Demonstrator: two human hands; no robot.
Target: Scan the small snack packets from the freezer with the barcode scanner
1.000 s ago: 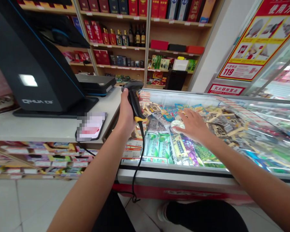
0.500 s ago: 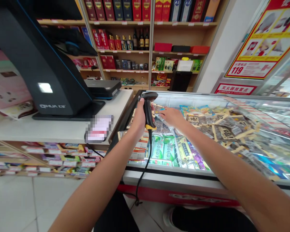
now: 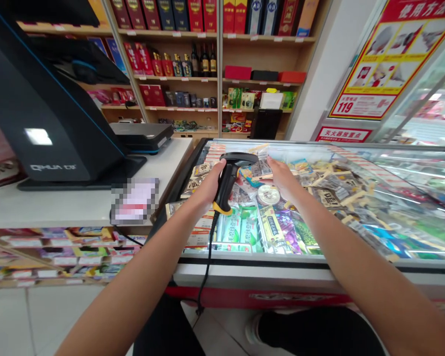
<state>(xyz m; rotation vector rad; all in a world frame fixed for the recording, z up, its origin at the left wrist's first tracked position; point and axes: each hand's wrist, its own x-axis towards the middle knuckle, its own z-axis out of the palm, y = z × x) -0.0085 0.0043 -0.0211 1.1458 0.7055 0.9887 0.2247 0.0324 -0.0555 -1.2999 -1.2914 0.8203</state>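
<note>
My left hand (image 3: 212,185) is wrapped around the handle of a black and yellow barcode scanner (image 3: 228,183), its head pointing to the right. From the scanner a black cord (image 3: 207,262) hangs down over the freezer's front edge. My right hand (image 3: 280,174) pinches a clear and brown ice cream packet (image 3: 261,165), held upright in front of the scanner head. Beneath both hands lies the chest freezer (image 3: 267,267), filled with wrapped ice creams. Green packets (image 3: 241,227) and a round tub (image 3: 268,195) show below the scanner.
On the left a white counter (image 3: 74,205) carries a black checkout terminal (image 3: 59,123), a scale (image 3: 143,136) and a phone with a blurred screen (image 3: 135,200). Shelves (image 3: 170,79) of boxes and bottles stand behind. More brown packets (image 3: 330,195) fill the freezer's right side.
My right hand has lifted the ice cream packet up beside the scanner head. My left hand still grips the scanner. The view has shifted slightly to the right.
</note>
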